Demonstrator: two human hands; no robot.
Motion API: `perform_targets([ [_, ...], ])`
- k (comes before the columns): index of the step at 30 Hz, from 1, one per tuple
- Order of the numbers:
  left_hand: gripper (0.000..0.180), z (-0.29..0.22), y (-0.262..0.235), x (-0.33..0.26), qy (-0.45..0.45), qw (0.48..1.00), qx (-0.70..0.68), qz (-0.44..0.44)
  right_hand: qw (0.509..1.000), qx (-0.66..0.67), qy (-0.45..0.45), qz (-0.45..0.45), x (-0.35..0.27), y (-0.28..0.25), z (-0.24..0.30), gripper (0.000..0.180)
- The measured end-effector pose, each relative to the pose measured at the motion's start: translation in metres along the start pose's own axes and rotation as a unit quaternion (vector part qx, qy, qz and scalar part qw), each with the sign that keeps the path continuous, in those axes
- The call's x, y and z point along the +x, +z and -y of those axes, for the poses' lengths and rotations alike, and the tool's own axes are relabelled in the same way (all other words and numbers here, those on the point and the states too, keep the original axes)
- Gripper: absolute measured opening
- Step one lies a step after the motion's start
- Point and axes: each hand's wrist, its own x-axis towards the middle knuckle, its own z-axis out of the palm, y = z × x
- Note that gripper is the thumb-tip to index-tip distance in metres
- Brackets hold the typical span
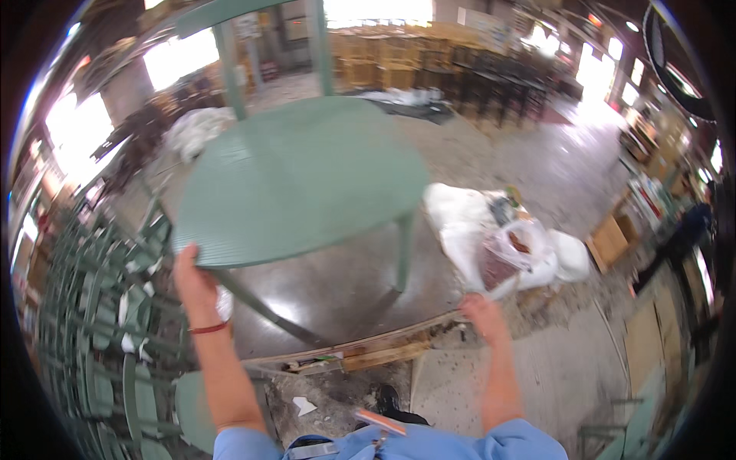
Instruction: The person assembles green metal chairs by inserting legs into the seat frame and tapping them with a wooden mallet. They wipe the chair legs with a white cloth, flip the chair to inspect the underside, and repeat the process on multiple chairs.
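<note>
A green wooden chair (307,165) stands on a dark, shiny worktable (360,307) in front of me, its seat facing up and its backrest at the far side. My left hand (193,280) grips the near left corner of the seat, thumb up at the rim. Around that wrist is a red band. At the table's right front corner is my right hand (481,313), fingers curled and slightly blurred. Whether it holds a small thing or only the table edge is hidden. A clear plastic bag (510,257) with reddish-brown contents lies just beyond it.
White padding (456,207) lies under and around the bag. Many green chairs (115,330) crowd the left side. An open cardboard box (613,238) stands to the right, near a person in dark clothes (675,241). Wooden and black chairs (502,77) fill the back.
</note>
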Motion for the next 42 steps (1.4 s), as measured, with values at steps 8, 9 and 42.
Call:
perform_targets([
  [8,0.037,-0.012,-0.031,-0.159,0.169,0.967,0.187,0.031,0.841,0.351,-0.384,0.147,0.011,0.004,0.46,0.059],
  [9,0.042,-0.007,-0.032,-0.179,0.229,0.923,0.31,0.018,0.846,0.388,-0.359,0.067,-0.005,0.022,0.506,0.066],
  [42,0.025,-0.009,0.61,-0.295,-0.062,0.882,-0.117,0.452,0.562,0.796,-0.128,-0.186,-0.407,-0.392,-0.009,0.075],
])
